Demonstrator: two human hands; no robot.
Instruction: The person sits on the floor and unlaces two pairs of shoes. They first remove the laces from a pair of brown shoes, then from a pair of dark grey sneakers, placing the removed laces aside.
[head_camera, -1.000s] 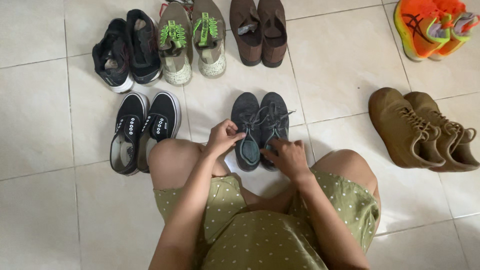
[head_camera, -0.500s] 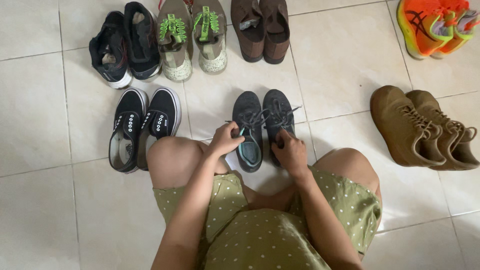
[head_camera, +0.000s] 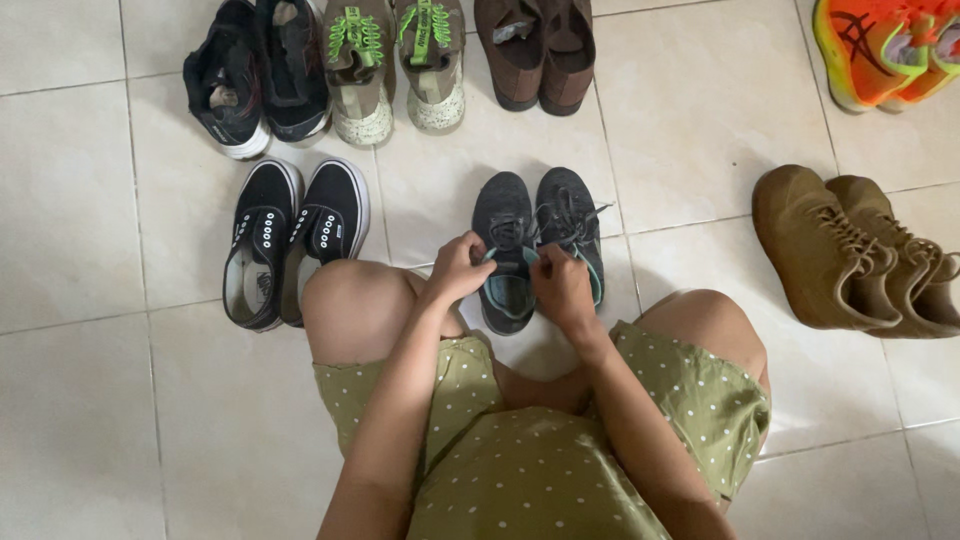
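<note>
Grey sneakers (head_camera: 538, 245) partly hidden by left hand (head_camera: 458, 270) and right hand (head_camera: 562, 287); laces pinched by both; hands shifted closer together than before.

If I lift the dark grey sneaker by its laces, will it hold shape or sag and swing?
The dark grey sneaker looks soft-knit, so it probably flexes and feels light. Lifted by the laces both hands pinch, left hand and right hand, it would likely dangle. Its flat sole suggests it won't roll or tip when pushed.
</note>
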